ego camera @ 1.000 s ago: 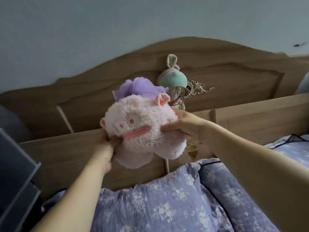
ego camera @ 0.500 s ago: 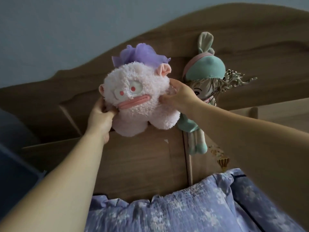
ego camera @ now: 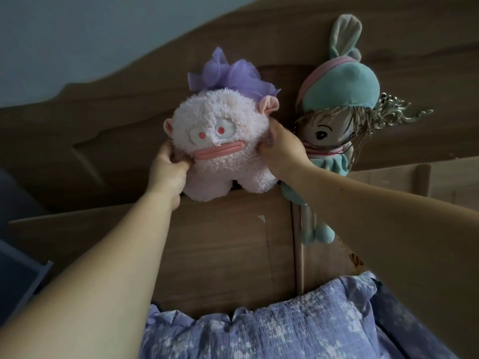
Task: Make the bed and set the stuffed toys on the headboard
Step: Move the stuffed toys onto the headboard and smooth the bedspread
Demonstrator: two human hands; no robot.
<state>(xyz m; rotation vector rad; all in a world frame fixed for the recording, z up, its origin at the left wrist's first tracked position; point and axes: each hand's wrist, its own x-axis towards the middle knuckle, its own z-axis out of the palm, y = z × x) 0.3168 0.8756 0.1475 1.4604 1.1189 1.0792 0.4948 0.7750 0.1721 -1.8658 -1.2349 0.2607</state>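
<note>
A fluffy pink stuffed toy with a purple bow faces me at the ledge of the wooden headboard, its feet at the ledge's front edge. My left hand grips its left side and my right hand grips its right side. Just to its right a teal-hatted doll with yarn hair sits on the ledge against the curved back panel, its legs hanging down the front. My right forearm covers part of the doll's body.
Purple floral pillows lie below against the headboard. A dark grey-blue piece of furniture stands at the left edge. A silver ornament is fixed on the back panel beside the doll's head.
Both hands have lifted the pink toy from in front of the headboard's lower panel up to the ledge, beside the doll. My view has tilted upward and come closer.
</note>
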